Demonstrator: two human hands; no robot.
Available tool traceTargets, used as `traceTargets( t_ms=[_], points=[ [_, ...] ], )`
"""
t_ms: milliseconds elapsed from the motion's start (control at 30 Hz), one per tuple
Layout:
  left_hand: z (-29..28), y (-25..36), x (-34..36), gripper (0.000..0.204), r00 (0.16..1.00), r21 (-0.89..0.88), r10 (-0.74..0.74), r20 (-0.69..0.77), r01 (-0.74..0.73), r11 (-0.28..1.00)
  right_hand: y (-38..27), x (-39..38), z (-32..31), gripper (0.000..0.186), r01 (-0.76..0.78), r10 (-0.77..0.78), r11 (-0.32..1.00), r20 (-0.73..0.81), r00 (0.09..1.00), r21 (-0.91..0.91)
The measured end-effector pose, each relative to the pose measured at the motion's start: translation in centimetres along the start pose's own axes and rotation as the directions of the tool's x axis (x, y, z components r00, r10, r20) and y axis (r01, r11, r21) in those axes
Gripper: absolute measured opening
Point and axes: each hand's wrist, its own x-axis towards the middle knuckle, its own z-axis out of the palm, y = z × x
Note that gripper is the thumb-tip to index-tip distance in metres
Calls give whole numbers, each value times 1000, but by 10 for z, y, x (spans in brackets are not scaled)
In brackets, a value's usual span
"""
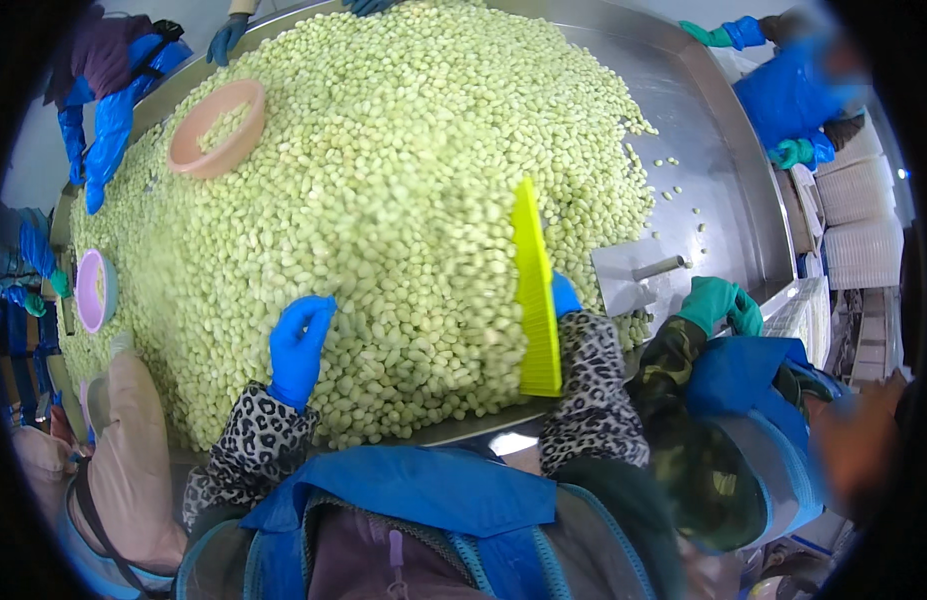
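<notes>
Pale green shelled beans (pixel 383 200), which look like broad beans, lie heaped in front of me on a large metal table. My left hand (pixel 301 345), in a blue glove, is over the near part of the heap. Its fingertips and thumb are pinched together, and whatever may be between them is too small to tell. A yellow ribbed plastic tray (pixel 536 310) stands on edge at the right side of the heap, its face toward the beans. My right hand (pixel 565 297), also blue-gloved, grips it from the right; most of the fingers are hidden behind it.
A pink bowl (pixel 241 147) with some beans rests on the heap at far left, a purple bowl (pixel 90 290) at the left edge. Right of me lies a metal plate with a handle (pixel 623 275), beside a person's green glove (pixel 721 306). Other people stand around the raised metal rim (pixel 728 110).
</notes>
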Motion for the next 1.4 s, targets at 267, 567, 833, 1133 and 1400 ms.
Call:
traceTargets(
  t_ms=[267,567,833,1133,1400],
  points=[
    [4,7,-17,18,997,16,76,8,-76,997,-159,-46,39,36,7,-12,990,35,999,138],
    [-25,22,-42,16,963,256,268,-11,-256,932,-239,-80,100,40,258,-272,881,-21,962,397],
    [-49,-16,-76,42,993,192,-23,-113,45,980,-198,-74,38,44,191,-252,941,-202,946,-280],
    [-26,-26,-71,42,997,188,-58,52,47,981,-149,-50,12,48,65,-83,931,-35,996,-359],
    [-32,-31,-61,38,998,253,-28,61,12,967,-44,52,-80,24,-340,13,814,-571,821,-470]
  ],
)
